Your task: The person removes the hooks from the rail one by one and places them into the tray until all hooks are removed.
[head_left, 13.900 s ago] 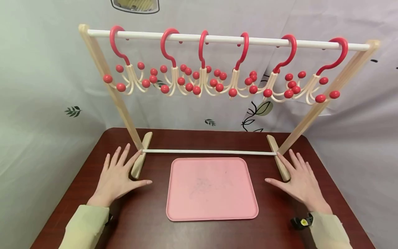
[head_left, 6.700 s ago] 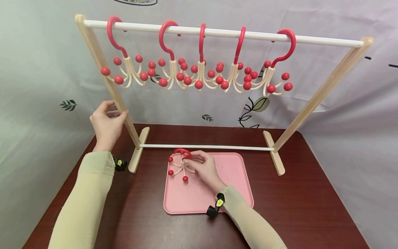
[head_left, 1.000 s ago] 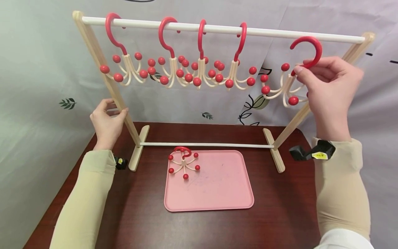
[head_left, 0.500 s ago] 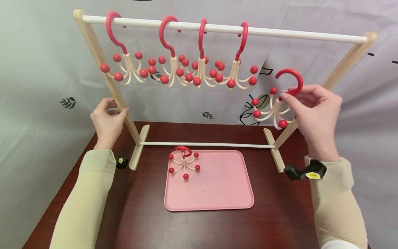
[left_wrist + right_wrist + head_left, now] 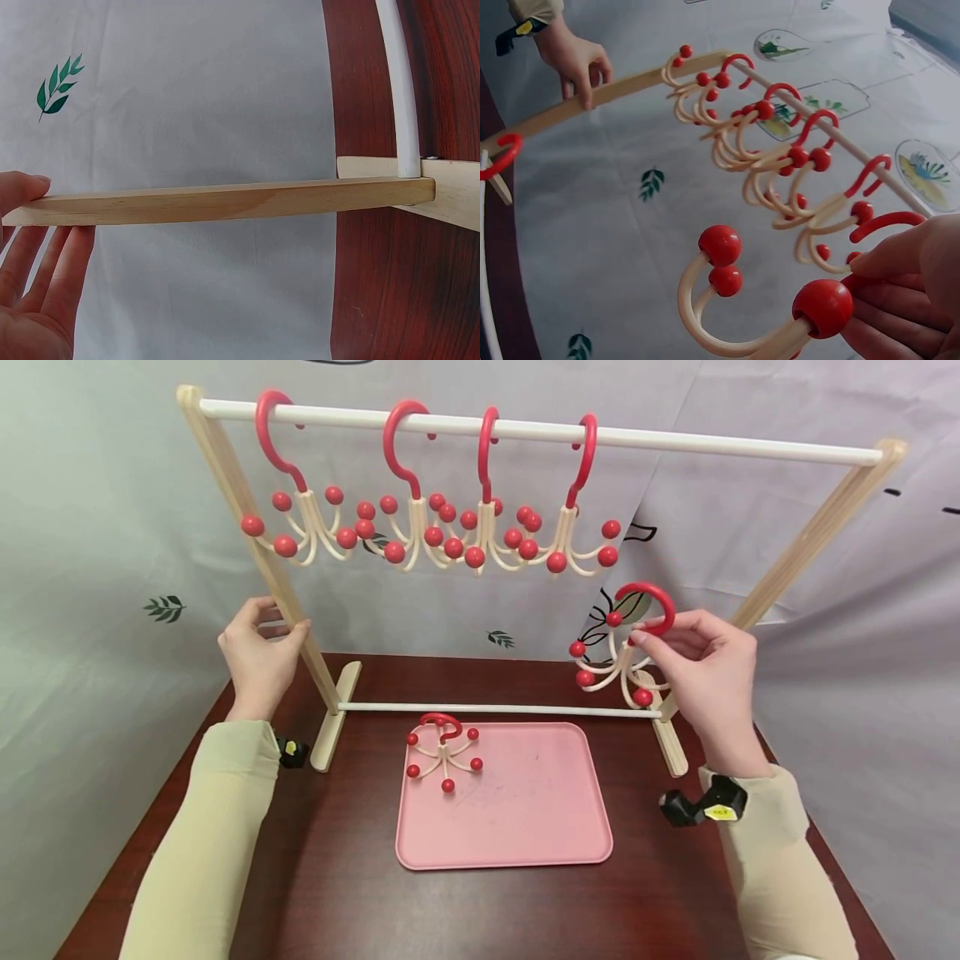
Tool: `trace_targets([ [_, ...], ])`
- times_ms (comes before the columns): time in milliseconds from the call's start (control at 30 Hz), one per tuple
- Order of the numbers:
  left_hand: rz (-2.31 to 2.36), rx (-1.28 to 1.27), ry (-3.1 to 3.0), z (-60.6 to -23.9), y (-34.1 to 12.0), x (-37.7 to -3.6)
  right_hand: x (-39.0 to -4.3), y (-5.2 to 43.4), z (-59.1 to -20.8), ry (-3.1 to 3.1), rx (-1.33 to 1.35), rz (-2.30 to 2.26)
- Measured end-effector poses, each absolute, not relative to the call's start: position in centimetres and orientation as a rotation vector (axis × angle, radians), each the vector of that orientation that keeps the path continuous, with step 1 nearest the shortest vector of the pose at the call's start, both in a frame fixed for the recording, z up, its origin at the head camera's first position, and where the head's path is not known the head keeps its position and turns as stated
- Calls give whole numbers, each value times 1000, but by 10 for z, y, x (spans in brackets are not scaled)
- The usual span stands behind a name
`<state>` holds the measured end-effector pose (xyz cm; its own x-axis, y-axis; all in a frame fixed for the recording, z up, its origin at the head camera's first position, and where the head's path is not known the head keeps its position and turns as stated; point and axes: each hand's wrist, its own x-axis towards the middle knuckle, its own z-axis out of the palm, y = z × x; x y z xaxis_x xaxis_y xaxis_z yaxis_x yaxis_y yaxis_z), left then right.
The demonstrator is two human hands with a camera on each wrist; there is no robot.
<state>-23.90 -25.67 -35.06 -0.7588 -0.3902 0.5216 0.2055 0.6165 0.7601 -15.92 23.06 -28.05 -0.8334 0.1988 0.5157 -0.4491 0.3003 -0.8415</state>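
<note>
At the left, the left hand (image 5: 258, 653) curls its fingers and thumb round the slanted wooden post (image 5: 255, 535) of the rack, steadying it; were that grasp to slacken, the frame could rock and set the four hooks on the white rail (image 5: 525, 433) swinging. On the dark table (image 5: 337, 877), the pink tray (image 5: 525, 827) holds one red-hooked hanger (image 5: 442, 750), lying flat near the tray's far left corner. To the right, the right hand (image 5: 701, 668) pinches a second hanger (image 5: 626, 647) by its red hook, in the air above the rack's right foot and clear of the tray. Its curved cream prongs hang just beside the lower white bar (image 5: 495, 708), so one ball tip could catch there and twist the hanger out of a light pinch. No readable writing shows; the yellow tag on the wrist strap is too small to make out.
</note>
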Motion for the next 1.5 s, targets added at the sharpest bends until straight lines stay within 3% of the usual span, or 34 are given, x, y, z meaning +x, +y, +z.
trace_targets([
  [867, -1120, 155, -2170, -351, -257, -240, -150, 170, -388, -2269, 392, 1848],
  [1500, -1119, 147, -2162, -352, -257, -240, -153, 138, -432, -2332, 386, 1945],
])
